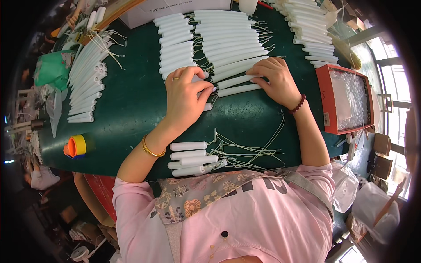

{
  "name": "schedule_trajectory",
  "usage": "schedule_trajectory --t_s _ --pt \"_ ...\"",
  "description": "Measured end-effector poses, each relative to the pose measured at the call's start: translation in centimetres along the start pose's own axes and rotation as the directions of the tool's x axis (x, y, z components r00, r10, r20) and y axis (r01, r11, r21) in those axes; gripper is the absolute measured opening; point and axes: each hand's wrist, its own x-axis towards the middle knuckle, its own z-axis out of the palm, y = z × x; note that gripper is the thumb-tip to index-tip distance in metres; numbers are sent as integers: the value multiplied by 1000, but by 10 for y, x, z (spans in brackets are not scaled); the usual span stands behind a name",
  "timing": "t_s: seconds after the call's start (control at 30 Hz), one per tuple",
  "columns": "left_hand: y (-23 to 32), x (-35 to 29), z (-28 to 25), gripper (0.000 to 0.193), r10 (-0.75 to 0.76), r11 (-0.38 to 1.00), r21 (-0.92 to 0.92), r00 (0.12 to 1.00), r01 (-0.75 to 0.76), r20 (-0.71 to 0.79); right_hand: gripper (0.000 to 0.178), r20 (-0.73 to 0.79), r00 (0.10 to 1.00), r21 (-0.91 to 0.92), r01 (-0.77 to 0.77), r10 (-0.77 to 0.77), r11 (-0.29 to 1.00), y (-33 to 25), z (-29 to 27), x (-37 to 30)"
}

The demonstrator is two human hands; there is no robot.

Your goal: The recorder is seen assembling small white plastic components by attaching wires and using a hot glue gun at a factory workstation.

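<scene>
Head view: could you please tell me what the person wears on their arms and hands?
Both forearms are bare below short pink sleeves. The left hand has a gold ring and a gold bangle at the wrist. The right hand has a ring and a dark red bead bracelet.

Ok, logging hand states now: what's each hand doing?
Left hand: pinching a white plastic tube end.
Right hand: flat on white tubes, gripping nothing.

Tape rolls (75, 146) left of tubes (188, 158)
</scene>
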Motion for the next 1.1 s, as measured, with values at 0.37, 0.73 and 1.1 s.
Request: schedule_trajectory --t_s 0.37,0.73,1.1 --pt "15 -22 -43 79 119 990 68 991 -123 67 24 14 998 72 -69 69 995 -18 -6 -7" --pt "6 -38 -46 93 -62 991 129 984 40 169 19 1 998 -106 69 -69 992 -37 -8 -7" --pt "43 -46 -92 23 78 969 -237 828 67 555 22 -487 763 -429 -632 424 645 -7 -103 -114"
